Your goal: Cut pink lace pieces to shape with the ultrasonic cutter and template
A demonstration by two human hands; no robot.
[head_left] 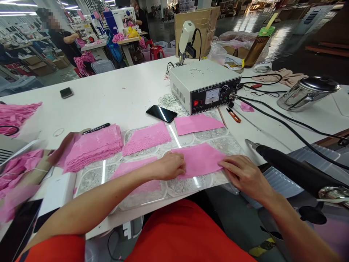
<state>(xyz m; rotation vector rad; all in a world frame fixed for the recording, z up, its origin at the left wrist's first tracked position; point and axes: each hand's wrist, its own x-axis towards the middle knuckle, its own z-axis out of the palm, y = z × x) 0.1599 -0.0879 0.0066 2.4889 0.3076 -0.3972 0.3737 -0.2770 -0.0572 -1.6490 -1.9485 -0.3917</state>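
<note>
Head view: saw a pink cloth lying flat on the glossy mat. Seemed light, soft, kinda limp, so best grabbed by the corners. Was pinched at the right tip by the right hand, covered at the left end by the curled left hand; couldn't tell if gripping. Looked plain, slant-sided. Past that, spotted a phone.

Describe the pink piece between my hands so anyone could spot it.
On the white worktable, find the glossy marbled mat at the near edge. At its front right lies the pink fabric piece, the only one stretching from left hand to right hand.
</note>
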